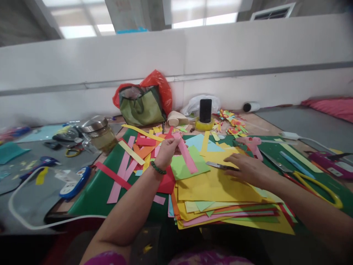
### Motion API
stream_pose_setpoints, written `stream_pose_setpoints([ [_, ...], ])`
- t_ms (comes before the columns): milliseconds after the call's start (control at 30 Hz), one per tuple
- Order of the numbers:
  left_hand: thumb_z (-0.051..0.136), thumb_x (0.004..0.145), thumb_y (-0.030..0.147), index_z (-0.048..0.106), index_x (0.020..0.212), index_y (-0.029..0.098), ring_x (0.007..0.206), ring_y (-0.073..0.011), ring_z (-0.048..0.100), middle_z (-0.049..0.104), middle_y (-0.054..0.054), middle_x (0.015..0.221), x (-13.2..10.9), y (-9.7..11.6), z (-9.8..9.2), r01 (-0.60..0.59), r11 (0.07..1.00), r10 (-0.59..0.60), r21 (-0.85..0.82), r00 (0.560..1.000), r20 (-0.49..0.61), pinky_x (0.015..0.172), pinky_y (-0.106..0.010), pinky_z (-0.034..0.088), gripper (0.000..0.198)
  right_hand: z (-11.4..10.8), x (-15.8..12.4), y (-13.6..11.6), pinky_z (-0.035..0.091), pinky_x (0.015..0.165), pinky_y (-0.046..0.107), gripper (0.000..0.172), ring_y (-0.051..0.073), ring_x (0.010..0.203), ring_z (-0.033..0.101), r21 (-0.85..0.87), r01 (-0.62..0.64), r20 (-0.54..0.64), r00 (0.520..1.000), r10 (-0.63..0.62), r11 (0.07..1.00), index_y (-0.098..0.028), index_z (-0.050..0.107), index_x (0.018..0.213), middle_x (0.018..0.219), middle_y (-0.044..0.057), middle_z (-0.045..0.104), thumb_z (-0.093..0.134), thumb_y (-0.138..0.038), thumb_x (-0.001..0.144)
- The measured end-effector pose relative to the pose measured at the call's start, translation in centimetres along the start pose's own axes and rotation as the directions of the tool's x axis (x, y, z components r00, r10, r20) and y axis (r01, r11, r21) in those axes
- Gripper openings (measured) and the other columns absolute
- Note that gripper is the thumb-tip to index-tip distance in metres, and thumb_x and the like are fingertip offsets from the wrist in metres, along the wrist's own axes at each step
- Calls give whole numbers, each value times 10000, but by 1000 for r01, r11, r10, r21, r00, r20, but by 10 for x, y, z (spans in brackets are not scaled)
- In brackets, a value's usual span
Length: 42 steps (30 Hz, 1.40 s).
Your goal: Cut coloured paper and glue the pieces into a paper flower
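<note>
My left hand (pixel 167 149), with a dark beaded bracelet on its wrist, pinches the top end of a pink paper strip (pixel 187 157). The strip slants down over a light green sheet (pixel 198 167). That sheet rests on a stack of yellow and other coloured papers (pixel 217 187). To the right, my right hand (pixel 244 167) is over the yellow paper, its fingers spread. Small scissors or a blade (pixel 217 165) lie beneath its fingertips; whether the hand grips them is unclear.
Coloured strips (pixel 128 149) cover the green mat's left side. A glass jar (pixel 100 136) and green bag (pixel 142 108) stand behind. A phone (pixel 205 110) rests upright on yellow tape. Pink glue gun (pixel 252 144) and large yellow-handled scissors (pixel 317 184) lie right.
</note>
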State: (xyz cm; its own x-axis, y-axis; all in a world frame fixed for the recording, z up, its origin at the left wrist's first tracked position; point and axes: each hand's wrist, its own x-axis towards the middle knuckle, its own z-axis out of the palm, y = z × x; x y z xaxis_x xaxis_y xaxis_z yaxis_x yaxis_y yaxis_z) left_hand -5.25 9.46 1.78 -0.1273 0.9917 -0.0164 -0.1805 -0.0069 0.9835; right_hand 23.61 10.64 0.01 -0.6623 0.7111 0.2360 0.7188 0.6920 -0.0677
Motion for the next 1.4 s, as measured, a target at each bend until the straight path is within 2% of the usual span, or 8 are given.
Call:
stream_pose_setpoints([
  [167,769,575,583,667,688,119,574,-165,645,708,-88,664,-3,-6,5,51,999,-53,18,991,120,560,-265,510,488,-6,26,-41,528,676,296,430,213,953,618,-183,399,-279,855,-437,898,-199,584,1223,1148,128,632,390,-32,877],
  [367,783,555,591,668,681,123,539,-146,614,668,-57,599,-7,-7,8,72,997,-72,8,982,176,548,-258,495,498,-10,54,-67,522,719,307,332,187,870,573,-274,650,-259,660,-705,709,-168,659,1059,1123,110,659,375,-62,921],
  [600,761,598,604,597,578,134,503,-119,583,616,-34,546,-1,-15,6,65,994,-76,87,988,136,529,-233,471,498,4,59,-64,520,700,269,305,161,814,635,193,634,-347,758,-552,749,-150,699,834,915,108,705,427,-170,971],
  [800,658,687,638,572,568,154,476,-125,547,588,-28,522,13,-21,-8,104,976,-113,191,993,38,491,-234,434,506,-1,62,-58,518,673,271,284,168,755,657,812,282,-265,958,-107,510,-179,754,773,834,79,714,658,-438,836],
  [1000,711,703,482,698,769,176,769,-179,592,676,-58,784,12,-8,-10,-305,817,382,490,922,-64,657,-248,449,313,-13,71,-55,401,496,251,367,100,510,457,939,-56,-47,957,288,339,-159,698,651,537,-10,554,743,-524,660],
  [1100,644,752,519,715,804,164,698,-154,576,677,-51,770,0,-2,2,-274,888,220,370,958,182,639,-251,440,365,-5,80,-59,409,497,250,392,102,516,473,943,-88,-10,956,293,321,-153,672,681,560,-10,569,753,-531,622],
  [1300,809,576,405,649,639,134,522,-71,463,556,14,576,-9,-5,10,10,986,-60,168,952,300,531,-219,360,321,11,86,-60,486,575,272,253,132,600,559,764,120,-282,946,161,634,-170,641,916,732,32,648,572,-402,842],
  [1400,836,532,359,634,631,130,531,-70,493,564,10,584,-5,-4,5,124,991,-132,48,964,229,532,-215,369,321,10,79,-55,516,721,313,262,167,832,607,347,380,-507,845,-169,858,-210,642,1082,1028,95,660,445,-209,909],
])
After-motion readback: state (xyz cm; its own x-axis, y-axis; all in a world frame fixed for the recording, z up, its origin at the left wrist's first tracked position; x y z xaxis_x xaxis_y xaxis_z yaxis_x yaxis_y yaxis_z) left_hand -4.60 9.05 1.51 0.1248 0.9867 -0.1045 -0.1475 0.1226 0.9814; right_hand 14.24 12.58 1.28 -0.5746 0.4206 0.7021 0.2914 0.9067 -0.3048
